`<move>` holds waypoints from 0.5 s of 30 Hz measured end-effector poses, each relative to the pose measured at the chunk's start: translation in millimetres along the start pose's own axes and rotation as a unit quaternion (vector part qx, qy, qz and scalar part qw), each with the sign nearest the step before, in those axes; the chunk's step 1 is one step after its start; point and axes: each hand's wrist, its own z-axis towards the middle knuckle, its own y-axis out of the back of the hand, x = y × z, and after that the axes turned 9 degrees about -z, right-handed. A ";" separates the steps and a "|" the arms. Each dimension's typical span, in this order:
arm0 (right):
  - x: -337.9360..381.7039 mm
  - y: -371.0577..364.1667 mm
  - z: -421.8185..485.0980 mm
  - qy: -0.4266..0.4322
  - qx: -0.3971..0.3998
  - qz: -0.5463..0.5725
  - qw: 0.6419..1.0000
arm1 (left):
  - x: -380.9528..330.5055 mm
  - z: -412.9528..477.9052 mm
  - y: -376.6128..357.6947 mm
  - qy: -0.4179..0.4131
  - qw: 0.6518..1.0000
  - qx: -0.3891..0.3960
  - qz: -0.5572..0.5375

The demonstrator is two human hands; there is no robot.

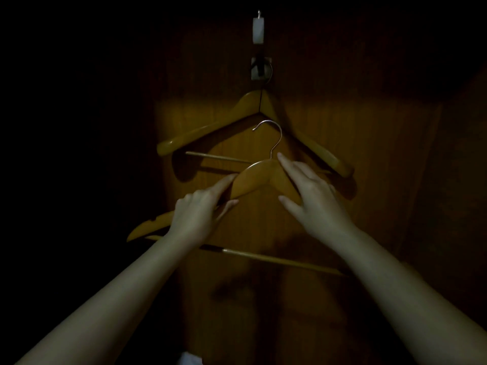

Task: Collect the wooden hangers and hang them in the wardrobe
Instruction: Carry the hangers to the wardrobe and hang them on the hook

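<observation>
A wooden hanger (259,177) with a metal hook is held up in front of a dim wooden panel (369,154). My left hand (196,214) grips its left shoulder between thumb and fingers. My right hand (313,196) lies over its right shoulder, fingers spread, thumb under the wood. The hanger's lower bar (284,260) shows below my wrists. Behind and above, a second wooden hanger (218,127) hangs from a small wall hook (261,68). The free metal hook (271,134) of the held hanger points up, below the hung hanger's neck and apart from the wall hook.
Another small white hook (258,29) is fixed higher on the panel. The surroundings left and right are in deep darkness. A pale object (189,359) shows at the bottom edge.
</observation>
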 end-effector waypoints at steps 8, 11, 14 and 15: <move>-37.5 20.6 79.1 0.027 -0.078 -0.013 0.997 | -11.3 102.3 5.2 -0.051 0.998 -0.034 0.032; -44.0 24.0 111.1 0.025 -0.089 -0.003 0.996 | -7.7 135.7 9.1 -0.060 0.997 -0.033 0.037; -45.6 23.4 141.1 0.025 -0.094 -0.008 0.995 | -1.9 161.6 10.4 -0.030 0.999 -0.025 0.034; -45.7 22.5 149.3 0.025 -0.094 -0.017 0.995 | 0.8 167.9 9.7 -0.021 0.999 -0.029 0.035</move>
